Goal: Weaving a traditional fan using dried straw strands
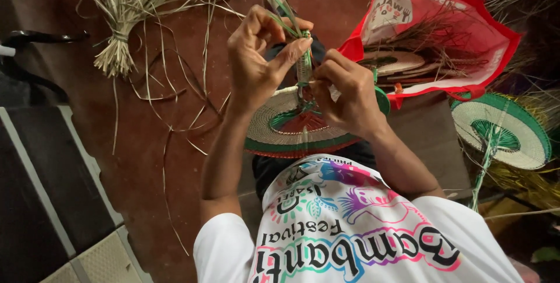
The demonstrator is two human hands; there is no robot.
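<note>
A: Both hands up over the lap here. The left hand is curled shut, thumb and fingers pinching the green strands right where they meet the handle of the woven fan.

B: And the right hand?

A: Closed as well, fingers wrapped round the fan's handle just below the left one, the two hands nearly touching. The fan itself hangs beneath them, a half-round of pale weave with green and red bands, lying between the hands and the person's white printed shirt.

B: What's around them?

A: Up right on the floor, a red fabric bag with a white round badge printed on its side, mouth open, more woven rounds and dry fibre lying in it. It sits just beyond the right hand. Further right, well apart, a finished fan, white with green rim and green centre, its stem pointing down.

B: And left?

A: A tied bundle of dry straw on the reddish floor, loose strips scattered from it toward the left forearm. At far left, a dark mat with a pale edge.
</note>
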